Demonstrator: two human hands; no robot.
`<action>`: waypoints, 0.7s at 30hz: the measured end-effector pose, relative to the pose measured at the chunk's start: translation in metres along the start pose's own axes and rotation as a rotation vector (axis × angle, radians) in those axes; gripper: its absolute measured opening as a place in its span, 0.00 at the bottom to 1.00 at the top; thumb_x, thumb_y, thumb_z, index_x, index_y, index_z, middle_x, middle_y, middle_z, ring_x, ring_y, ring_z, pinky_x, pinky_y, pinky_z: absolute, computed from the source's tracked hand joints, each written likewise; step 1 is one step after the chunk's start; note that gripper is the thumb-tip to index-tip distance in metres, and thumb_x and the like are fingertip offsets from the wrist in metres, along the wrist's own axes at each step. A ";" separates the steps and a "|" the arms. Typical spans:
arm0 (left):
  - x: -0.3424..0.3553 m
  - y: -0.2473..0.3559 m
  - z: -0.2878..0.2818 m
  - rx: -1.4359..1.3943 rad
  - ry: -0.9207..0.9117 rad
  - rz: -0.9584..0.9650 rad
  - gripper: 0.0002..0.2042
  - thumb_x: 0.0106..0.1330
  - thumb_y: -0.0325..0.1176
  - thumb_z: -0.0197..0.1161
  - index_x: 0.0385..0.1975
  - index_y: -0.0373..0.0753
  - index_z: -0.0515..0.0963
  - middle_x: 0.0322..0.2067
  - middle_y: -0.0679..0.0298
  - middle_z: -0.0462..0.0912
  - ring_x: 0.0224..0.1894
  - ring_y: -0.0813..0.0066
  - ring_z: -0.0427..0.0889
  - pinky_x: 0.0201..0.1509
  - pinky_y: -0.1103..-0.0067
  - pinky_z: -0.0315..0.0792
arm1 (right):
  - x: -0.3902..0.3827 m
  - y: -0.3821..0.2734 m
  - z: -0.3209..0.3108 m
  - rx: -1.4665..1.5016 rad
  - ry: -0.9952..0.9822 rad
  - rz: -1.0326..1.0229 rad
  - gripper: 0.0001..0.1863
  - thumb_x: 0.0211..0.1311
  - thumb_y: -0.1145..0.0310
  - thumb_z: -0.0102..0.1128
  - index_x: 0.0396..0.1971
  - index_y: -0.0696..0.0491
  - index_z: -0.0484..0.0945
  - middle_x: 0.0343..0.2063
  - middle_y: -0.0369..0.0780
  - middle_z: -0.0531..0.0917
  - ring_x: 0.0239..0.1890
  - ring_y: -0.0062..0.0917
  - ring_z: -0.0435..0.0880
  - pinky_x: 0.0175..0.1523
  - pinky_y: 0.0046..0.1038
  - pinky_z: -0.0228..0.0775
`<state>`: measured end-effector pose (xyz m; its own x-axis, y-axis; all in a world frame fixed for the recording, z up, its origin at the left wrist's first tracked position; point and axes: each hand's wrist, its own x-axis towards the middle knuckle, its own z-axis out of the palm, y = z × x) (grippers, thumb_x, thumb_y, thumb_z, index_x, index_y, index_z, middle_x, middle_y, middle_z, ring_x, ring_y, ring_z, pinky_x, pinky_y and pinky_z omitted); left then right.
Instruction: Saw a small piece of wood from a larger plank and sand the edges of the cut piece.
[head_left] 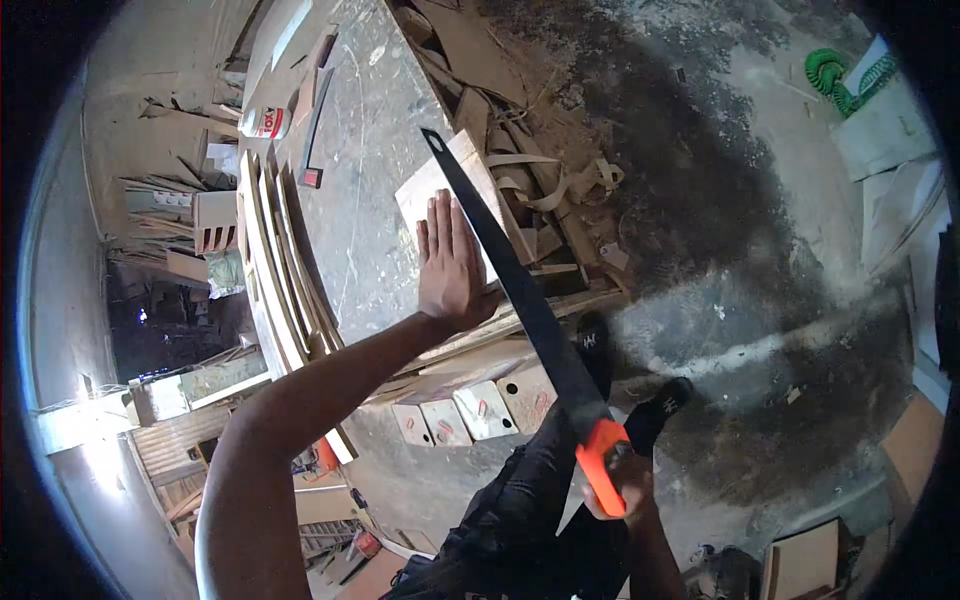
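The left hand is ungloved, its fingers uncovered to the tips. The left arm is bare from wrist past elbow. The right hand and right forearm are likewise bare. Black trousers of creased fabric are worn. The left shoe and right shoe are dark, each bearing a small white marking.
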<state>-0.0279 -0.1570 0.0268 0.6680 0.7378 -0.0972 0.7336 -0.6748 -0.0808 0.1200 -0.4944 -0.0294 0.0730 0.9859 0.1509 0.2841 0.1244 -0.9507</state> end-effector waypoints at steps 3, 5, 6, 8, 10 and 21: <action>0.004 -0.002 0.015 0.060 -0.025 0.018 0.50 0.55 0.44 0.60 0.67 0.19 0.38 0.70 0.36 0.34 0.74 0.41 0.32 0.74 0.54 0.30 | 0.034 -0.017 -0.007 -0.066 -0.060 0.043 0.13 0.45 0.56 0.67 0.28 0.47 0.82 0.27 0.41 0.81 0.31 0.40 0.83 0.36 0.39 0.75; 0.004 -0.007 0.022 0.111 -0.001 0.024 0.48 0.56 0.43 0.58 0.67 0.19 0.39 0.70 0.36 0.35 0.74 0.41 0.33 0.74 0.54 0.31 | 0.043 -0.010 0.007 -0.048 0.098 0.065 0.12 0.46 0.58 0.65 0.30 0.47 0.82 0.26 0.40 0.81 0.30 0.39 0.82 0.36 0.39 0.73; 0.003 -0.011 0.024 0.165 0.017 0.029 0.46 0.58 0.42 0.57 0.67 0.19 0.40 0.70 0.36 0.36 0.74 0.41 0.33 0.74 0.54 0.31 | 0.039 -0.008 0.008 -0.050 0.098 0.060 0.12 0.46 0.58 0.65 0.30 0.47 0.82 0.26 0.40 0.81 0.30 0.39 0.82 0.36 0.39 0.73; 0.005 0.003 0.014 0.002 0.025 0.004 0.43 0.61 0.42 0.55 0.67 0.19 0.42 0.70 0.36 0.37 0.74 0.42 0.34 0.74 0.54 0.32 | 0.006 0.002 0.007 -0.086 0.076 -0.003 0.13 0.42 0.55 0.69 0.24 0.47 0.80 0.23 0.38 0.80 0.22 0.39 0.80 0.29 0.38 0.74; 0.007 0.004 0.007 0.038 0.061 0.008 0.42 0.63 0.43 0.53 0.67 0.21 0.42 0.71 0.37 0.38 0.74 0.42 0.34 0.74 0.54 0.32 | -0.040 0.009 0.017 -0.148 0.148 -0.043 0.13 0.41 0.54 0.69 0.24 0.47 0.81 0.20 0.38 0.79 0.22 0.39 0.80 0.29 0.38 0.75; 0.006 0.012 -0.006 -0.053 -0.003 0.035 0.50 0.58 0.47 0.62 0.67 0.21 0.38 0.70 0.35 0.35 0.73 0.38 0.33 0.73 0.51 0.30 | -0.042 0.001 0.026 -0.228 -0.151 0.153 0.20 0.42 0.45 0.63 0.22 0.47 0.79 0.18 0.40 0.78 0.23 0.40 0.80 0.26 0.40 0.73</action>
<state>-0.0147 -0.1603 0.0311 0.6931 0.7136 -0.1019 0.7154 -0.6983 -0.0241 0.0918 -0.5324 -0.0436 -0.0069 0.9989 -0.0473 0.4892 -0.0379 -0.8714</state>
